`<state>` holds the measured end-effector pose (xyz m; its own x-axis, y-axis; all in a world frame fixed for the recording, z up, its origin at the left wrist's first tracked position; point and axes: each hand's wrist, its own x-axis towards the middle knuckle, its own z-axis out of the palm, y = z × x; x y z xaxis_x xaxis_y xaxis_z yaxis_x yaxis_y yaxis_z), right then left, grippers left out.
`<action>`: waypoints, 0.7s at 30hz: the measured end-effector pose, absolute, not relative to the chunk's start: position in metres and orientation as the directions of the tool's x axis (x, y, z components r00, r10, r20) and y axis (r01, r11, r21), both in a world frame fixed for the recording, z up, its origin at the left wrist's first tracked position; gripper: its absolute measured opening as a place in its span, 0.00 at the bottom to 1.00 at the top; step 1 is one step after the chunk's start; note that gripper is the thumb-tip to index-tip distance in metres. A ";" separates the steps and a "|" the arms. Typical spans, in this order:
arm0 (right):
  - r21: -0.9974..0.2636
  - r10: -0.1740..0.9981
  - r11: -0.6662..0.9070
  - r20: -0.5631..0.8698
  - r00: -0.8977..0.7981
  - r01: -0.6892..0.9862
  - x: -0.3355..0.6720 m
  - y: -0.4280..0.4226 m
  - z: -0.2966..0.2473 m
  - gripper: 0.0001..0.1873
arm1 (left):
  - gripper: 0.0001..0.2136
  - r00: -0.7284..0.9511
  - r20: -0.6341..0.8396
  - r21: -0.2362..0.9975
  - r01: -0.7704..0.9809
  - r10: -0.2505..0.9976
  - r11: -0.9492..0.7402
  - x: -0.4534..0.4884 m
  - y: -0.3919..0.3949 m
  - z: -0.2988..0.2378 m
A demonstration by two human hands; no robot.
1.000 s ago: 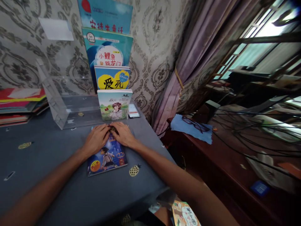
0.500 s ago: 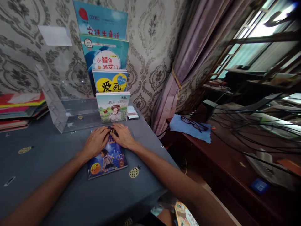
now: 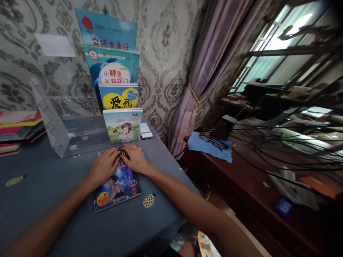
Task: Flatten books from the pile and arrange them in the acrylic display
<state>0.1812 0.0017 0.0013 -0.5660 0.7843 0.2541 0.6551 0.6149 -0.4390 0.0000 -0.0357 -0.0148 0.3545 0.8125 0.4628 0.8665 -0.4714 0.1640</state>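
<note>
A dark blue picture book [image 3: 118, 187] lies flat on the grey tablecloth [image 3: 53, 200]. My left hand [image 3: 103, 167] and my right hand [image 3: 135, 159] both rest on its far edge, fingers stretched out flat and nearly touching. Just beyond the hands stands a clear acrylic tiered rack [image 3: 61, 128] holding several books in a rising row: a green-cover book [image 3: 122, 125] in front, a yellow and blue one [image 3: 118, 96], a teal one [image 3: 112, 69] and a light blue one [image 3: 107, 30] at the top.
A stack of coloured books [image 3: 16, 128] lies at the far left. Right of the table hangs a purple curtain [image 3: 198, 71]. A dark wooden desk [image 3: 254, 185] carries a blue cloth [image 3: 210, 148] with glasses, cables and clutter. Patterned wallpaper is behind.
The view has drifted right and up, so everything sits lower and further left in frame. Both hands stay pressed on the book's far edge; nothing else has moved.
</note>
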 end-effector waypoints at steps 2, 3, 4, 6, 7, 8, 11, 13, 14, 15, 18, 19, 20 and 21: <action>-0.442 0.792 0.604 0.236 -0.564 0.663 0.181 0.001 0.003 0.20 | 0.18 0.348 0.468 0.172 0.866 0.812 -0.470 0.000 -0.035 -0.015; -0.441 0.792 0.603 0.232 -0.564 0.665 0.182 0.000 0.004 0.20 | 0.18 0.344 0.471 0.174 0.867 0.813 -0.467 0.000 -0.035 -0.015; -0.439 0.792 0.603 0.230 -0.566 0.666 0.182 0.000 0.004 0.20 | 0.18 0.340 0.472 0.173 0.869 0.813 -0.464 0.000 -0.035 -0.016; -0.437 0.791 0.605 0.229 -0.568 0.665 0.182 -0.001 0.006 0.20 | 0.19 0.338 0.471 0.166 0.873 0.814 -0.459 0.000 -0.035 -0.017; -0.438 0.792 0.603 0.227 -0.567 0.667 0.182 -0.001 0.006 0.20 | 0.19 0.339 0.470 0.161 0.875 0.815 -0.456 0.000 -0.035 -0.017; -0.438 0.792 0.602 0.225 -0.567 0.667 0.182 -0.001 0.006 0.20 | 0.19 0.340 0.469 0.156 0.877 0.815 -0.455 0.000 -0.035 -0.018; -0.437 0.789 0.607 0.233 -0.569 0.663 0.182 -0.003 0.007 0.20 | 0.19 0.338 0.473 0.151 0.879 0.814 -0.452 -0.001 -0.034 -0.019; -0.429 0.786 0.613 0.246 -0.567 0.663 0.183 -0.004 0.008 0.19 | 0.19 0.340 0.481 0.146 0.878 0.808 -0.456 -0.001 -0.034 -0.019; -0.422 0.786 0.614 0.250 -0.566 0.667 0.183 -0.004 0.008 0.19 | 0.19 0.345 0.482 0.143 0.876 0.805 -0.461 -0.001 -0.034 -0.019; -0.412 0.788 0.613 0.250 -0.563 0.674 0.182 -0.004 0.008 0.18 | 0.18 0.351 0.481 0.140 0.874 0.803 -0.466 -0.001 -0.034 -0.019; -0.370 0.788 0.614 0.239 -0.567 0.697 0.182 -0.003 0.010 0.18 | 0.19 0.363 0.475 0.135 0.870 0.802 -0.474 -0.001 -0.033 -0.018; -0.355 0.787 0.616 0.235 -0.571 0.703 0.182 -0.002 0.011 0.18 | 0.19 0.362 0.477 0.137 0.869 0.801 -0.475 -0.001 -0.033 -0.018; -0.339 0.785 0.619 0.235 -0.574 0.708 0.182 -0.002 0.012 0.18 | 0.19 0.362 0.480 0.140 0.867 0.799 -0.478 -0.001 -0.033 -0.018; -0.323 0.783 0.622 0.235 -0.576 0.713 0.183 -0.002 0.013 0.19 | 0.19 0.369 0.482 0.143 0.861 0.794 -0.487 -0.002 -0.032 -0.018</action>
